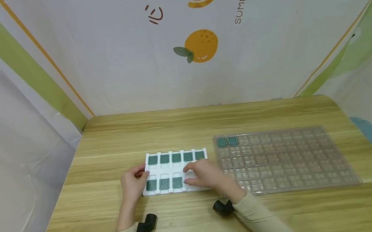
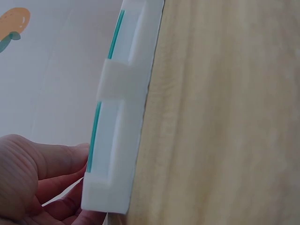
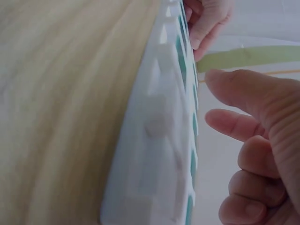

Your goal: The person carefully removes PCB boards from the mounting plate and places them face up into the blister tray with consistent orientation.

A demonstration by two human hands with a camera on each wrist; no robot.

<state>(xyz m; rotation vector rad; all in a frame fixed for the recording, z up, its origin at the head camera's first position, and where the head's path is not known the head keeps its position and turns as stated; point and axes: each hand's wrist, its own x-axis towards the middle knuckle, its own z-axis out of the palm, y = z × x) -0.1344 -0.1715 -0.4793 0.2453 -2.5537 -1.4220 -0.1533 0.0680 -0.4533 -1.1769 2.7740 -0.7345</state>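
My left hand [image 1: 132, 184] holds a white plastic tray [image 1: 161, 171] by its left end, thumb on the top edge and fingers along the side. Square green circuit chips sit in the tray's pockets: several along the far row and three in the near row, the rightmost being this chip [image 1: 177, 182]. Over the right part of the tray, my right hand [image 1: 204, 173] has its thumb and index finger apart, with nothing between them. Its other fingers [image 3: 255, 178] are bent in the right wrist view. The hand hides part of the near row.
A large clear tray [image 1: 289, 156] with many small pockets lies right of the white one. Two green chips [image 1: 227, 141] sit in its far left corner. The wooden table [image 1: 190, 230] reaches back to a printed curtain [image 1: 125, 60].
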